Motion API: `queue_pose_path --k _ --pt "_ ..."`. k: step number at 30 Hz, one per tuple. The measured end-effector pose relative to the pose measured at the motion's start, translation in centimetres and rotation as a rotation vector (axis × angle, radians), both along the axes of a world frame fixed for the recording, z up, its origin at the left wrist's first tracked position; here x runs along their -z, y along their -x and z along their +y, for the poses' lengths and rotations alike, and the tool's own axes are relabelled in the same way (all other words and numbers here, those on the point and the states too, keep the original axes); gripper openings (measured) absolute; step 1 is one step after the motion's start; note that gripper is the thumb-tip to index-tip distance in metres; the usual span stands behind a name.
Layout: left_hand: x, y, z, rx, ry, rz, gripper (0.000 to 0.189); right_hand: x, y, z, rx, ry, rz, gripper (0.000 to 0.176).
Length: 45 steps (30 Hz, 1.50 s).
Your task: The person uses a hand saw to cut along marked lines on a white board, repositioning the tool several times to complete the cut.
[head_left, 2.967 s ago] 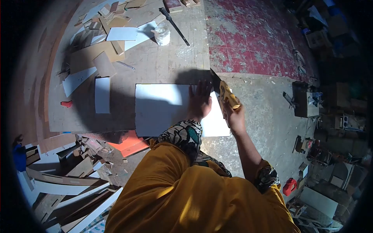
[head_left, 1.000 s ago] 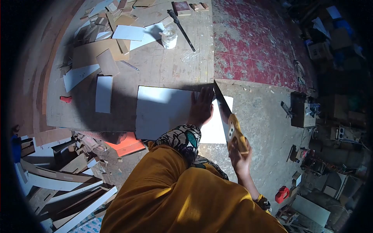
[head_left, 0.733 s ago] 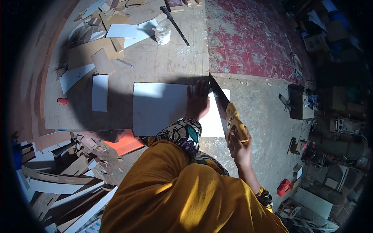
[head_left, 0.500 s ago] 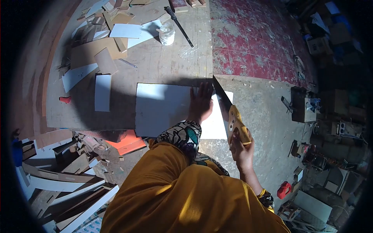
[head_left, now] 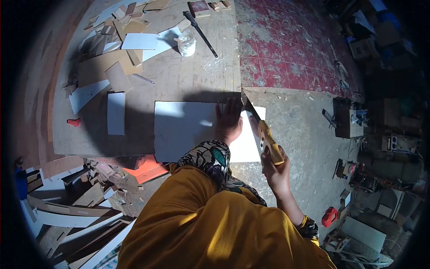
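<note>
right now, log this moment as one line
left hand: flat on white board | right hand: gripping yellow-handled saw | white board: overhanging table

Smooth board [head_left: 179, 132], glossy metal saw blade [head_left: 253, 111], matt wooden table [head_left: 174, 76].

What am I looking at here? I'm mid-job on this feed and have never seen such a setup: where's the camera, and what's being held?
There is no machine here: these are a person's two bare hands. The single view comes from a camera worn on the head, looking forward and down, so the yellow clothing at the bottom is the wearer's own.

The left hand lies flat on a white board that juts past the edge of the table. The right hand grips the handle of a saw, its blade angled across the board.

Also on the table are a jar, a long black tool, a small red object and many scraps.
</note>
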<state>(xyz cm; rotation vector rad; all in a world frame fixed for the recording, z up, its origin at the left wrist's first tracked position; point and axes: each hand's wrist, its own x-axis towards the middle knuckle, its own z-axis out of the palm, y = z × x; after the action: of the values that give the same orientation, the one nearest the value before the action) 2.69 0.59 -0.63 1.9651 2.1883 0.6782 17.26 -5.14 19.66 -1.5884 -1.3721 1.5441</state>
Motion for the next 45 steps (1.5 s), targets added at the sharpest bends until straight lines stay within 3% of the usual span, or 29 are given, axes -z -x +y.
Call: queue_pose_path --k 1,5,8,17,21,31,34,35,37,40,45 --pt "0.0 -0.1 0.1 0.008 -0.013 -0.013 0.057 -0.4 -0.3 -0.1 0.035 0.059 0.0 0.011" --pt "-0.1 -0.2 0.1 -0.002 0.006 -0.034 0.058 0.4 -1.2 -1.7 0.013 -0.098 -0.022 0.011" --pt "-0.2 0.0 0.0 0.024 0.091 -0.038 0.062 -0.4 -1.3 -1.7 0.073 0.001 0.046 0.011" --pt "0.1 -0.2 0.3 0.016 0.023 -0.036 0.058 -2.0 -0.2 0.4 0.089 0.079 0.093 0.012" --pt "0.5 -0.6 0.2 -0.016 -0.031 -0.011 0.056 -1.5 0.5 0.1 -0.097 -0.062 -0.06 0.02" --pt "-0.1 0.2 0.3 0.007 0.001 -0.02 0.057 -1.8 -0.7 0.4 0.065 0.046 0.028 0.012" --pt "0.6 -0.6 0.0 0.02 -0.022 -0.023 0.057 5.5 -1.3 3.3 0.099 -0.203 0.076 0.024" --pt "0.7 -0.2 0.1 0.0 -0.062 0.005 0.057 5.3 -0.4 4.8 0.093 -0.208 0.081 0.024" --pt "0.5 -0.1 0.0 -0.004 -0.04 0.007 0.056 4.2 1.7 6.3 0.11 0.038 0.15 0.024" --pt "0.3 0.0 0.2 0.017 -0.008 0.019 0.057 1.7 2.3 6.4 0.009 0.082 -0.004 0.023" --pt "0.6 -0.3 0.1 -0.003 0.008 -0.026 0.057 1.0 0.3 2.1 0.042 0.01 0.092 0.024"
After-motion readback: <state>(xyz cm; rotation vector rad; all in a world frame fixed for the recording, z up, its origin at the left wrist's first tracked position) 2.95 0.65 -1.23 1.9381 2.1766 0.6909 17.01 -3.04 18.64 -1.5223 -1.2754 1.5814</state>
